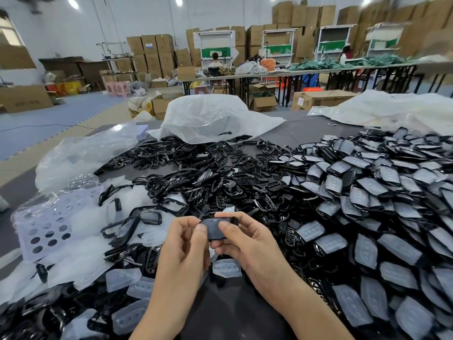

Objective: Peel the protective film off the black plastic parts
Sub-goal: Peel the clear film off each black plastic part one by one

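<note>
Both hands are up over the near edge of the table [306, 133], and between them sits one black part [215, 228]. The left hand [182, 244] pinches its left end, thumb on the upper face and fingers curled beneath. The right hand [247, 244] grips its right end the same way, thumb on top. The part's face looks dull grey; I cannot tell whether the film on it has been lifted.

To the right of the black part spreads a heap of film-covered parts [367, 204]. Beyond it lies a tangle of bare black frames [196, 173]. To its left and just below are loose clear films [125, 278], and further left a pale tray with round holes [46, 229]. Far beyond it, a big white plastic bag [215, 116] slumps on the table.
</note>
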A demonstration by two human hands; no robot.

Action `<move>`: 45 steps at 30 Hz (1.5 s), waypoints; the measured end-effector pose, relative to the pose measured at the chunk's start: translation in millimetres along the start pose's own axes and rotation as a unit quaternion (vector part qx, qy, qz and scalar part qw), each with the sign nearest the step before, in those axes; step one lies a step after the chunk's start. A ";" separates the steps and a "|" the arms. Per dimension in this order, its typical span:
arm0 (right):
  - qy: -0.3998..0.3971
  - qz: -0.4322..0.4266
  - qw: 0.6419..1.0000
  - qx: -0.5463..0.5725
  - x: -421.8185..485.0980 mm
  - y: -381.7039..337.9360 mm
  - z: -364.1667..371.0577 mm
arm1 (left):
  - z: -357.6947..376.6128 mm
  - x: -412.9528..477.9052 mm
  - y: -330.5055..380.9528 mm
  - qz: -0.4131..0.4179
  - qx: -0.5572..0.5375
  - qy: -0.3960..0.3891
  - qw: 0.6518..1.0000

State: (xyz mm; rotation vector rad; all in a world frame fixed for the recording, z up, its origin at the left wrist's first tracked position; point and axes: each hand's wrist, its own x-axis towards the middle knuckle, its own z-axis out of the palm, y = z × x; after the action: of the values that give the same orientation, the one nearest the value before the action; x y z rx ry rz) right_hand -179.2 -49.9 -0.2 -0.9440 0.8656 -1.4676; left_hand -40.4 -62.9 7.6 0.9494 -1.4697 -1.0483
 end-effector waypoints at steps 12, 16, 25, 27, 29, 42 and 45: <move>-0.028 0.000 1.000 0.008 0.3 2.6 -0.5 | -5.0 2.6 -6.5 -0.004 -0.025 -0.011 1.000; -0.029 0.007 1.000 0.011 -0.7 1.8 1.6 | -6.5 1.7 -7.0 -0.005 -0.025 -0.020 0.999; 0.122 -0.037 0.991 0.048 4.2 -35.1 -25.6 | 0.4 -4.4 -1.3 -0.006 -0.068 -0.073 0.995; 0.194 -0.104 0.970 0.103 8.2 -76.4 -53.0 | 0.7 -7.5 -2.8 0.035 -0.005 -0.083 0.996; 0.275 -0.178 0.929 0.172 8.8 -118.5 -79.5 | 0.8 -8.9 -8.6 0.102 0.096 -0.091 0.986; 0.191 -0.117 0.923 -0.314 -0.9 -32.4 -37.8 | -2.7 12.4 -26.6 0.181 0.561 -0.091 0.803; 0.104 -0.120 0.773 -0.615 9.7 5.1 -25.4 | -10.7 17.8 -22.4 0.124 0.552 -0.084 0.820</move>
State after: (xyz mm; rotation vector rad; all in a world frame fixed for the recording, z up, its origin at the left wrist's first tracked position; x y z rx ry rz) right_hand -200.7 -59.9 -14.4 -1.9047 2.0317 -1.0942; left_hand -31.6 -87.8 -7.8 1.3910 -2.3272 0.0317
